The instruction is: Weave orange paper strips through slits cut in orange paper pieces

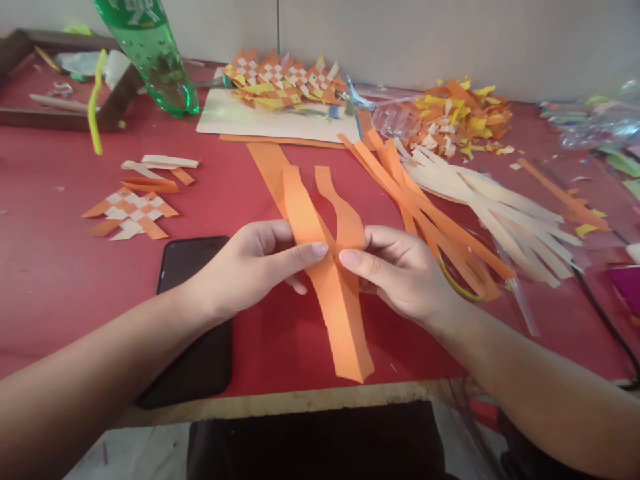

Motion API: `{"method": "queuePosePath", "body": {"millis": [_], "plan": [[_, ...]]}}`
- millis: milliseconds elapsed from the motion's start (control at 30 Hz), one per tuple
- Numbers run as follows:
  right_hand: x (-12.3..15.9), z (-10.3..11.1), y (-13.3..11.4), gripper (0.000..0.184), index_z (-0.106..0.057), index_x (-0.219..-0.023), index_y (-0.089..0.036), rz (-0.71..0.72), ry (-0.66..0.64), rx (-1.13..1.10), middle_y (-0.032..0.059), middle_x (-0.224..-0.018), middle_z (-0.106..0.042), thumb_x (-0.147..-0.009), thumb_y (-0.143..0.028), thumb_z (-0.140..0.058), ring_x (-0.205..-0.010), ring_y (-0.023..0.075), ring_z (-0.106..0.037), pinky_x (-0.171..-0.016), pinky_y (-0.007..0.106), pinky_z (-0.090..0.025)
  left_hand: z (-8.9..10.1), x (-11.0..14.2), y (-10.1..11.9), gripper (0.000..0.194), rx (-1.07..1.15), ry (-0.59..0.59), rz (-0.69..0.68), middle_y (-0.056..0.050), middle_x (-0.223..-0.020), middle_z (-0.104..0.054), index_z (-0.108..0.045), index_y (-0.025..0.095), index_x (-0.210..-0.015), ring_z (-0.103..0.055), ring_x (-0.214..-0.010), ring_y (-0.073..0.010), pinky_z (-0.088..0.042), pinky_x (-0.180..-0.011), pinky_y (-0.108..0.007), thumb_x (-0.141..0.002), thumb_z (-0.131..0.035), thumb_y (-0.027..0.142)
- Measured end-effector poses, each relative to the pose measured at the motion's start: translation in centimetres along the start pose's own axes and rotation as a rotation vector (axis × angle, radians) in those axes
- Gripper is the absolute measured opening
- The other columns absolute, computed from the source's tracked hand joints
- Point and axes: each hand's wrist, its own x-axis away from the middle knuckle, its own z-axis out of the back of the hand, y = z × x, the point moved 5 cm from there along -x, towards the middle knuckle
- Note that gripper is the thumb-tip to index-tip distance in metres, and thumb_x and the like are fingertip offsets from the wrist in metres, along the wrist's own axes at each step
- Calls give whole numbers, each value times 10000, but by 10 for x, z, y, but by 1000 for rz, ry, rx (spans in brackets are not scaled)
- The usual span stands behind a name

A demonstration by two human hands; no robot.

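An orange paper strip (341, 320) is held between my two hands over the red table, creased lengthwise at its near end and split into two curling tails at the far end. My left hand (270, 257) pinches its left side with the thumb on top. On the right side, my right hand (395, 267) grips it the same way, the thumbs almost meeting. Behind my left fingers another orange strip (267, 167) lies slanted. Woven orange-and-white paper fish (134, 212) rest to the left, beside short folded strips (163, 163).
A black phone (200, 347) lies by my left forearm. Orange strips (425, 207) and cream strips (500, 200) spread right. Behind stand a green bottle (160, 67), woven fish on a white sheet (215, 117), and a pile of paper scraps (460, 113). A dark-framed tray (30, 120) sits far left.
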Motion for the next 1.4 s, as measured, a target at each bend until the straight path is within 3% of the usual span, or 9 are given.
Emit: {"method": "queuePosePath", "body": {"millis": [133, 233, 367, 533, 767, 933, 1133, 1400], "plan": [[0, 4, 1, 231, -621, -706, -184, 14, 53, 24, -51, -576, -520, -826, -339, -744, -493, 57, -441, -444, 188, -334, -6, 3, 1, 141, 15, -106, 16, -5, -863, -756, -767, 186, -968, -637, -666, -75, -557, -613, -135, -873, -684, 249], [1, 5, 2, 270, -601, -695, -188, -19, 58, -12, -44, -585, -521, -813, -379, -752, -499, 66, -452, -449, 200, -341, -12, 4, 3, 127, -16, -168, 30, 18, -794, -738, -764, 173, -944, -635, -652, -68, -552, -613, -125, -821, -735, 185], [3, 0, 3, 240, -629, -747, -201, -102, -41, -67, -28, -616, -546, -833, -404, -723, -516, 85, -485, -459, 217, -365, -9, 3, 4, 117, -46, -109, 27, 29, -762, -726, -756, 158, -918, -632, -639, -65, -548, -599, -121, -802, -744, 147], [3, -4, -1, 133, -653, -787, -194, -66, -67, -54, 13, -752, -634, -844, -297, -715, -627, 121, -577, -548, 251, -459, -7, 2, 4, 119, -73, -93, -5, 15, -810, -745, -760, 168, -952, -634, -681, -66, -543, -610, -114, -869, -677, 188], [1, 5, 1, 219, -634, -773, -185, -8, 24, 50, -40, -615, -513, -831, -372, -733, -499, 63, -457, -427, 184, -335, -5, 2, 5, 130, -61, -46, -11, -9, -861, -759, -749, 154, -949, -646, -701, -80, -548, -632, -132, -875, -677, 233], [1, 4, 3, 212, -642, -784, -193, -46, 26, -14, -42, -605, -515, -834, -381, -727, -480, 58, -436, -415, 179, -311, -10, 3, 3, 133, -117, -131, 1, -14, -881, -756, -735, 153, -948, -652, -705, -97, -549, -656, -165, -846, -704, 232], [3, -3, 2, 219, -616, -737, -188, -124, -59, -56, -46, -563, -453, -818, -359, -728, -466, 71, -389, -413, 208, -303, -4, 2, 1, 173, -178, -49, 51, -53, -855, -749, -719, 126, -887, -680, -736, -160, -561, -691, -248, -837, -705, 290], [0, 2, 2, 251, -584, -715, -174, -43, -9, -34, -57, -539, -456, -827, -347, -728, -451, 53, -377, -398, 183, -264, -3, 2, 2, 219, -94, -3, 40, -65, -953, -773, -742, 150, -984, -710, -808, -181, -573, -720, -252, -843, -701, 313]]}}
